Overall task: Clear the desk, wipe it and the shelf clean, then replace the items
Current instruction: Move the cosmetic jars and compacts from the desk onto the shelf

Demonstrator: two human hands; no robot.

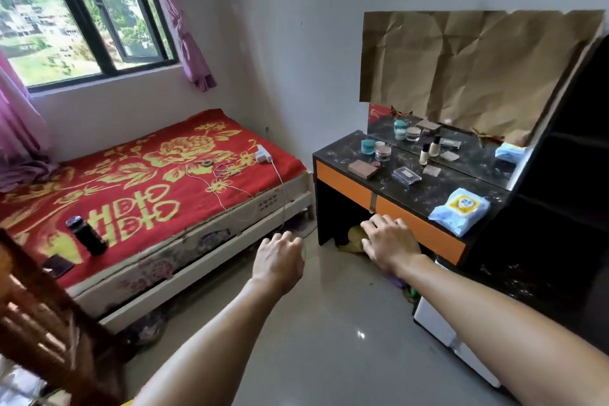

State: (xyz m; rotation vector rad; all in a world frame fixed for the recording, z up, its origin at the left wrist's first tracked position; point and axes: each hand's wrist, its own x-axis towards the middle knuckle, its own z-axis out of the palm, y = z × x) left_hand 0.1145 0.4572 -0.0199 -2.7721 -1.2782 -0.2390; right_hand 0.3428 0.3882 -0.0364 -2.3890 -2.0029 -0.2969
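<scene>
Head view puts your left hand point(280, 260) at centre, fingers loosely curled and holding nothing, and your right hand point(389, 244) just toward 3 o'clock of it, fingers spread, relaxed and empty, in front of the orange drawer front point(425, 236) of the desk point(425, 196). That desk stands at 2 o'clock from your hands, its dark marbled top carrying a teal jar point(368, 146), a brown box point(362, 169), a clear case point(406, 175) and a small bottle point(424, 156) toward its 10 o'clock end, and a blue wipes pack point(459, 211) at its 4 o'clock corner. At 3 o'clock the dark shelf point(566, 175) rises right against the desk's end.
</scene>
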